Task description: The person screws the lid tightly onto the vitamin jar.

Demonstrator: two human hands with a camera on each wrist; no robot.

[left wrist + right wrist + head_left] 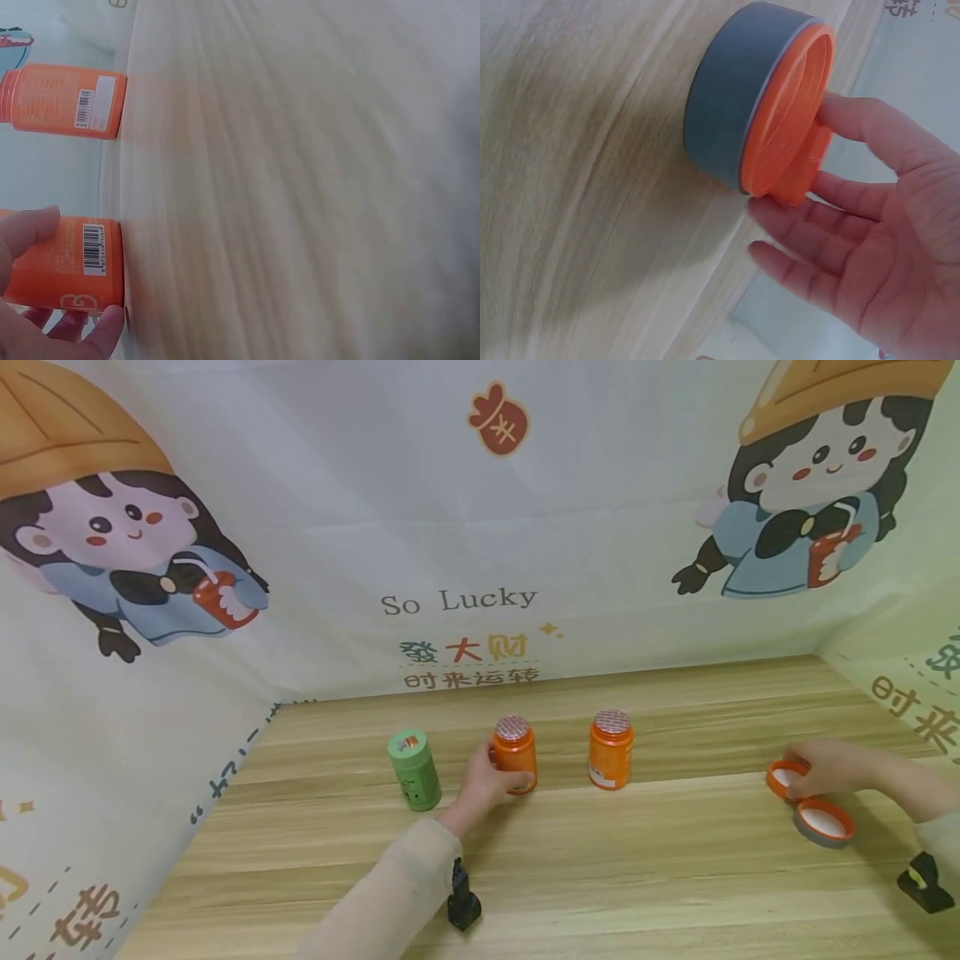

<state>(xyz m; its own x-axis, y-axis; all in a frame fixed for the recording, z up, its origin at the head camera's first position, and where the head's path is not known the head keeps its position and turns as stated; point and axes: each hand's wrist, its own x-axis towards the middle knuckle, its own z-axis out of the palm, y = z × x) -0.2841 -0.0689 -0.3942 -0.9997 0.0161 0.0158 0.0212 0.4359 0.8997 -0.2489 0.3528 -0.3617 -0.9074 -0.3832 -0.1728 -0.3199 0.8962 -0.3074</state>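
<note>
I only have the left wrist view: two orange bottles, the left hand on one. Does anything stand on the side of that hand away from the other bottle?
Observer: Yes, in the head view a green canister stands upright to the left of the held orange bottle.
Operator: And where's the right hand?
Observer: Out at the right of the table, its grip on an orange cap.
Operator: Any other cap near that one?
Observer: One: a grey-sided cap lies next to it, hollow side up.
</note>
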